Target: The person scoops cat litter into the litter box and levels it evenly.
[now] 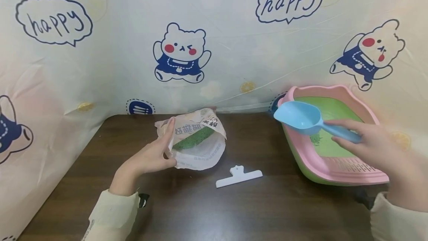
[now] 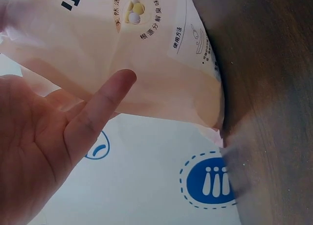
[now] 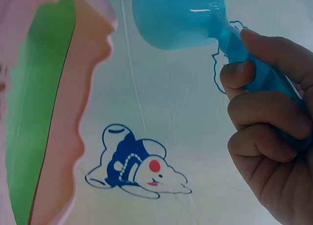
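Note:
On the left, my left hand grips the left side of an opened paper cat litter bag, thumb and index finger at its rim. Green litter shows inside the mouth. In the left wrist view, one straight finger lies against the bag's printed wall. My right hand holds a light blue scoop by its handle, raised over the pink and green litter box. The right wrist view has the fingers curled round that handle.
A white sealing clip lies on the dark wooden table between bag and box. Inside the box, a small heap of green litter sits on the green floor. A printed cloth hangs behind the table.

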The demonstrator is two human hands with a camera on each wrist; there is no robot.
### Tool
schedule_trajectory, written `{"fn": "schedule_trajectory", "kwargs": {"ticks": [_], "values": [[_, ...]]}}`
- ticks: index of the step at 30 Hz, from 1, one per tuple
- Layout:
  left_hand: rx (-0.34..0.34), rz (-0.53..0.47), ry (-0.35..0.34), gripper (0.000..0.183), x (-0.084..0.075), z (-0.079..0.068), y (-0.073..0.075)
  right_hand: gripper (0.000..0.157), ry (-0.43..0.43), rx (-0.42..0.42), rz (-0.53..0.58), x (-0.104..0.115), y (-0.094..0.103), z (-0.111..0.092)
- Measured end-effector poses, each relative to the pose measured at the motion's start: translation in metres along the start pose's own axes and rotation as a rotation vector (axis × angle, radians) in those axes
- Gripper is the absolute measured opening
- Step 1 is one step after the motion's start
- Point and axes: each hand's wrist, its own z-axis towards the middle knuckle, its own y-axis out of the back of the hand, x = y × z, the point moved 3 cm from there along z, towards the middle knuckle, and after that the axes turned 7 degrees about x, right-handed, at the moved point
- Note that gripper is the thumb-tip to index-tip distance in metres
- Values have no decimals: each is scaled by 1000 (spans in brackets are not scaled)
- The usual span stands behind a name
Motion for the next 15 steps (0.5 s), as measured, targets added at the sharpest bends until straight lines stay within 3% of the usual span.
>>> {"fn": "schedule_trajectory", "kwargs": {"ticks": [7, 15], "values": [[-13, -13, -15, 119, -1, 0, 0, 46, 126, 25, 90, 22, -17, 7], [-13, -7, -16, 119, 0, -1, 0, 43, 130, 87, 85, 44, -37, 16]]}}
